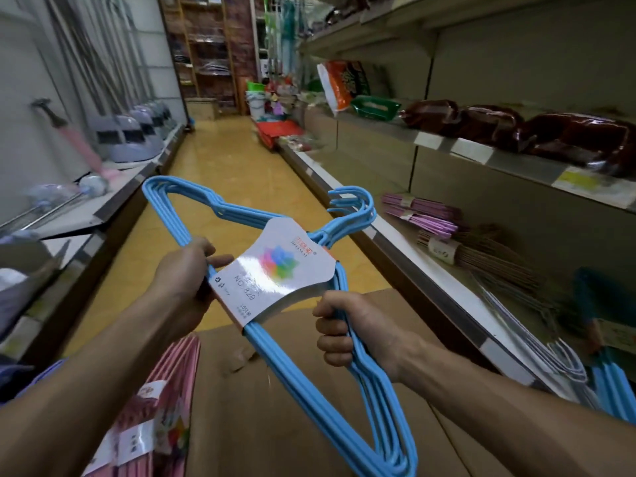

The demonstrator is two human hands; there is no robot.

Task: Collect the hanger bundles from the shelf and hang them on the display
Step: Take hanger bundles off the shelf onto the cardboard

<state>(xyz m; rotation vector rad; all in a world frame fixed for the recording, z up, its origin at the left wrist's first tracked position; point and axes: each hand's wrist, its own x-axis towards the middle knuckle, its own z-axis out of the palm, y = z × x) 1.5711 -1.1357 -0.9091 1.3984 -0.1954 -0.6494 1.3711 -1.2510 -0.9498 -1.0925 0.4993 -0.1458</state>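
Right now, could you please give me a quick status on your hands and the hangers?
Both hands gripping blue hanger bundle: left hand, right hand. Not hung yet. Cardboard box below, aisle ahead.

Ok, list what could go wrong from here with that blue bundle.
1. The blue hanger bundle is bound only by its paper sleeve; the left hand and right hand grip opposite sides, so pulling apart could tear it.
2. The hooks stick out toward the right-hand shelf and might snag.
3. The cardboard box lies right below and could trip the person.
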